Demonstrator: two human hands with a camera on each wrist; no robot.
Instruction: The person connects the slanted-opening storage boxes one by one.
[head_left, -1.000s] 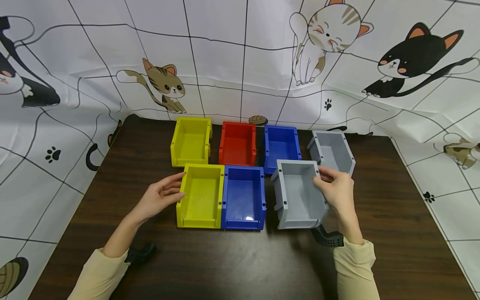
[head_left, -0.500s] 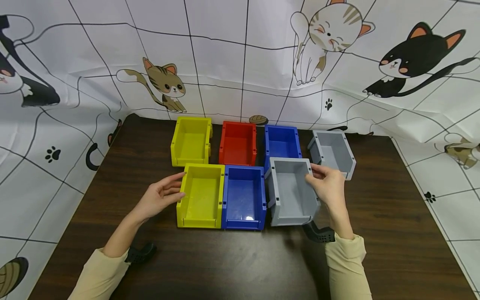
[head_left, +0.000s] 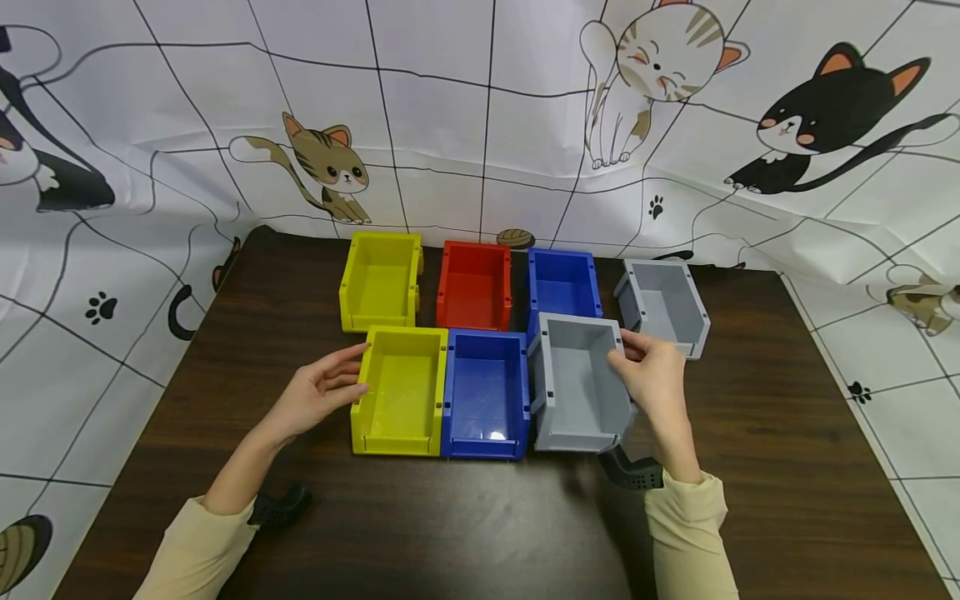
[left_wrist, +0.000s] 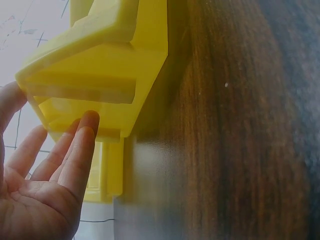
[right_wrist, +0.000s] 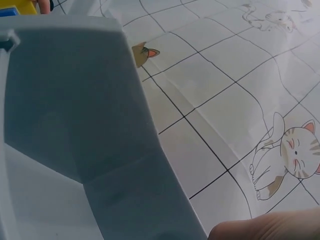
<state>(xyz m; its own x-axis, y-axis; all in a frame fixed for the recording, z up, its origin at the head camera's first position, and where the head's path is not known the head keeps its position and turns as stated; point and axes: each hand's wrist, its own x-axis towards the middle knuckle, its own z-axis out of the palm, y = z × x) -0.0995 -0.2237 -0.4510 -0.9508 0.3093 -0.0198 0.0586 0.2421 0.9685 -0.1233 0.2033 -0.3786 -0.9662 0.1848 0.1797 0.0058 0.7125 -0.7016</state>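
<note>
My left hand (head_left: 318, 396) rests its fingertips against the left side of the front yellow bin (head_left: 397, 446). The left wrist view shows these fingers (left_wrist: 80, 157) nearly straight beside the bin's side wall. Against the yellow bin's right side stands a blue bin (head_left: 483, 451). With thumb and fingers, my right hand (head_left: 656, 379) pinches the right wall of a grey bin (head_left: 576, 442), slightly tilted, close to the blue bin's right side. Whether the grey bin touches the table is hard to tell. Its interior fills much of the right wrist view.
Behind stands a row of a yellow bin (head_left: 378, 323), a red bin (head_left: 474, 321), a blue bin (head_left: 562, 267) and a smaller-looking grey bin (head_left: 660, 292). All are on a dark wooden table (head_left: 465, 533). A white cat-print sheet (head_left: 435, 100) hangs behind.
My right hand has moved the grey bin left, towards the front blue bin, mostly in the first half second. My left hand and the other bins stay put.
</note>
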